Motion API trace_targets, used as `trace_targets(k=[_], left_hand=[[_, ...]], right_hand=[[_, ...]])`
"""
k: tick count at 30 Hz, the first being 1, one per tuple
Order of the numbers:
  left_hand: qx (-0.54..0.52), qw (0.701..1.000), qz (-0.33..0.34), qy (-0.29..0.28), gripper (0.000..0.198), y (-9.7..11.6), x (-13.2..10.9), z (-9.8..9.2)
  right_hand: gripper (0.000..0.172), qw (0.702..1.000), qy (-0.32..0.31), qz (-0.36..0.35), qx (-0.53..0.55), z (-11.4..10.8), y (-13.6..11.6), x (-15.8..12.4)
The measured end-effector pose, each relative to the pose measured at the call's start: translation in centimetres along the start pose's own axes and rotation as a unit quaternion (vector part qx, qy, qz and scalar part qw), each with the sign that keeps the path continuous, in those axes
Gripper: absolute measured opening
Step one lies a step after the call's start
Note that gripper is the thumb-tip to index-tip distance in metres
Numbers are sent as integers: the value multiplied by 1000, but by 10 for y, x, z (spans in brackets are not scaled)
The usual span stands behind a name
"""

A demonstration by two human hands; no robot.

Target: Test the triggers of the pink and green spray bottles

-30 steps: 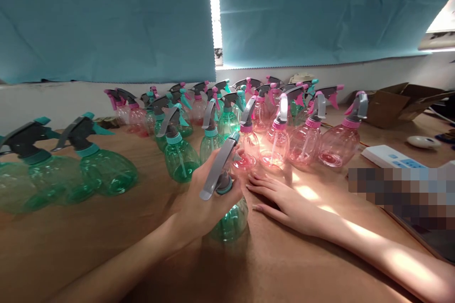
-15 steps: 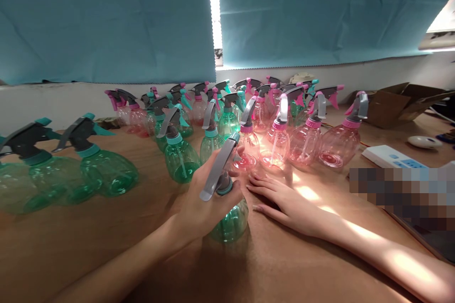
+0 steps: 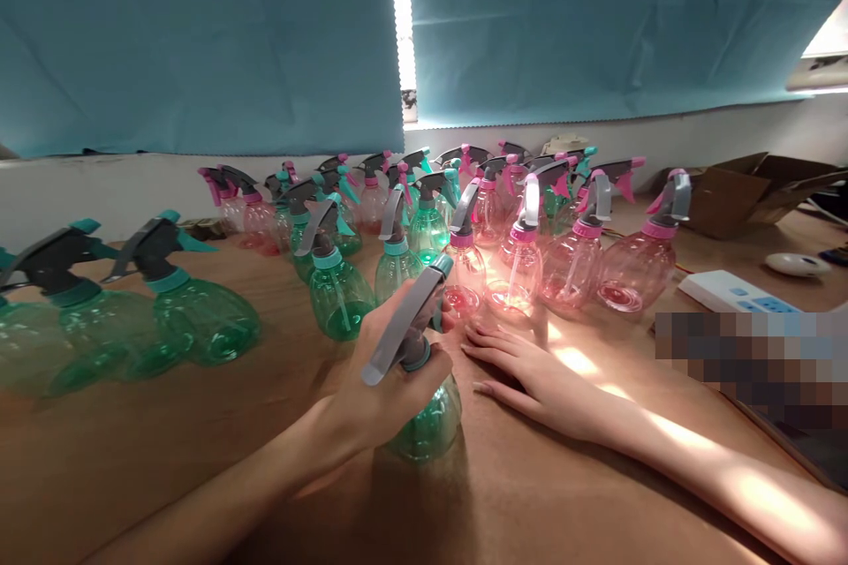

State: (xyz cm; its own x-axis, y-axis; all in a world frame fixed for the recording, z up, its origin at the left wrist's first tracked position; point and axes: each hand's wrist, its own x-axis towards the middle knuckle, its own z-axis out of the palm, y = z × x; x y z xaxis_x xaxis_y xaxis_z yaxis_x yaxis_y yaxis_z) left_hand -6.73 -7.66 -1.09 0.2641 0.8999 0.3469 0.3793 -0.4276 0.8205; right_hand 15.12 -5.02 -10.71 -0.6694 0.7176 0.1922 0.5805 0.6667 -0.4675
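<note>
My left hand [image 3: 371,380] is wrapped round the neck of a green spray bottle [image 3: 430,424] with a grey trigger head and teal collar. Part of that bottle's body hides behind the fingers, and I cannot tell whether its base touches the table. My right hand [image 3: 523,371] lies flat on the brown tabletop [image 3: 543,503], palm down with fingers stretched out, holding nothing. Just beyond it stand pink spray bottles, the nearest a pink bottle [image 3: 513,278] in bright sunlight. Another green spray bottle [image 3: 337,296] stands behind my left hand.
More green spray bottles [image 3: 205,322] stand at the left, and several pink and green ones fill the back. At the right are a white power strip [image 3: 729,287], a white mouse [image 3: 797,264] and an open cardboard box [image 3: 722,194]. Blue curtains [image 3: 199,35] hang behind.
The held spray bottle has come slightly nearer to me and its trigger head leans a little differently. My right hand stays flat in place. The view has shifted very slightly.
</note>
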Motion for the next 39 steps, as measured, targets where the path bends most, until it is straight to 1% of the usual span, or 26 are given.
trace_targets(k=[5, 9, 12, 18, 24, 28, 35, 39], left_hand=[[14, 1000, 10, 0, 16, -6, 0, 0], [22, 999, 20, 17, 34, -11, -1, 4], [21, 999, 20, 29, 41, -11, -2, 6], [36, 998, 15, 45, 31, -8, -3, 8], [53, 997, 23, 50, 31, -9, -2, 8], [59, 996, 29, 52, 32, -10, -1, 8], [58, 996, 23, 58, 34, -11, -3, 8], [62, 996, 30, 57, 35, -12, -3, 8]], right_hand=[[52, 1000, 2, 3, 11, -1, -1, 0], [51, 1000, 8, -6, 12, 0, 0, 0], [50, 1000, 14, -14, 14, -1, 1, 0], [54, 1000, -1, -13, -10, -2, 0, 0], [53, 1000, -6, -4, -3, -2, 0, 0], [51, 1000, 3, -6, 14, -2, -1, 0], [51, 1000, 13, -9, 13, -1, 0, 0], [50, 1000, 14, -9, 13, -1, -1, 0]])
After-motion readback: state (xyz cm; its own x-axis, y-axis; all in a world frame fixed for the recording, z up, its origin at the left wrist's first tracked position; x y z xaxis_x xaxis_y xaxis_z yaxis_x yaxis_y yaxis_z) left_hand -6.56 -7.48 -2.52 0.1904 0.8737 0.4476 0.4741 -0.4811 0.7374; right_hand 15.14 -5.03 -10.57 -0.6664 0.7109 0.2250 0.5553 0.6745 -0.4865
